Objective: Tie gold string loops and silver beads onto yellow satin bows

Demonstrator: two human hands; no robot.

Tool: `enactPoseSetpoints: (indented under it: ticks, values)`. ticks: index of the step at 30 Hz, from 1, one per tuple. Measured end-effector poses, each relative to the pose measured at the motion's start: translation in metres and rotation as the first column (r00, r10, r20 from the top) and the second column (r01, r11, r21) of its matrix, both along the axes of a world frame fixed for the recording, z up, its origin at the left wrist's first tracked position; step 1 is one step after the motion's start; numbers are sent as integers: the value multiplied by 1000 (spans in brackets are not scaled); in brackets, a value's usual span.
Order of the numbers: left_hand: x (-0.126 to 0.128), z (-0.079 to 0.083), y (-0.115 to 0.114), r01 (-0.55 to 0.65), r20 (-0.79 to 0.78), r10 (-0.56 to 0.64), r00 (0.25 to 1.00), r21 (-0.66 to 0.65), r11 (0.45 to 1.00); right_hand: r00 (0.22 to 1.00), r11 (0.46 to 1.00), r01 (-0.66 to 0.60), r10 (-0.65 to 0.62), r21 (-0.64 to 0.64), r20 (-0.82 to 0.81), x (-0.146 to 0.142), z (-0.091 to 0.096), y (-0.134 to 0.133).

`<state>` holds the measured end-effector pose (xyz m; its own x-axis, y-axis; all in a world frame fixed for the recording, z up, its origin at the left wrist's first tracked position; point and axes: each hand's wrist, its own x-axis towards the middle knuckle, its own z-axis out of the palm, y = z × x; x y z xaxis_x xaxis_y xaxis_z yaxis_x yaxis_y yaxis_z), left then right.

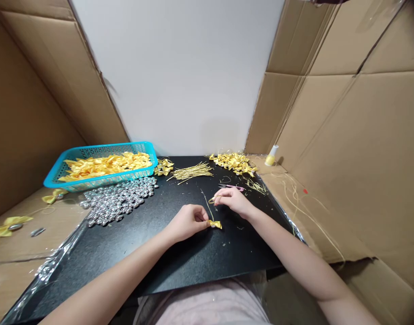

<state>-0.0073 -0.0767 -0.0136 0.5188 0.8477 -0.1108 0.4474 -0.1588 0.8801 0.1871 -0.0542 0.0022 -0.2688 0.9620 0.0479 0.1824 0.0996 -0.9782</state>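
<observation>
On black, grainy surface [173,259] between brown cardboard walls [362,135]: pinching satiny yellow bow [216,224] by its left end, mid-surface, with left fingers [201,214]; with right fingers [224,194], pinching thin yellow strand [211,201] just beyond bow.

Pale pink garment [213,303] at six o'clock, softly creased, greyish toward sides. Left forearm [135,268] at seven o'clock, right forearm [288,246] near four o'clock: bare, slim. Left hand [189,222], right hand [236,202] also bare.

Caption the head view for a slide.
Left hand holds a yellow bow, right hand a thin yellow strand, over a black tabletop; blue basket at back left.
</observation>
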Motion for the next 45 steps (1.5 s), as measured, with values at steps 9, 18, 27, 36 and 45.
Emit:
enactPoseSetpoints:
  ticks: [9, 18, 27, 36, 45]
  values:
    - [8, 1, 4, -286, 318, 373, 871, -289, 914, 998, 999, 39, -36, -34, 60, -5, 1, -7]
    - [8, 3, 2, -239, 377, 345, 860, -301, 923, 981, 996, 63, -51, -61, 186, -10, -7, -9]
    - [9, 6, 0, -221, 344, 348, 872, -359, 907, 975, 997, 69, -74, 30, 209, -11, -10, -9]
    - [8, 0, 5, -247, 278, 335, 900, -308, 919, 967, 990, 55, -84, 126, 239, -15, -13, -14]
    - [4, 2, 2, -107, 123, 111, 986, -44, 993, 969, 990, 58, -87, 131, 232, -15, -10, -16]
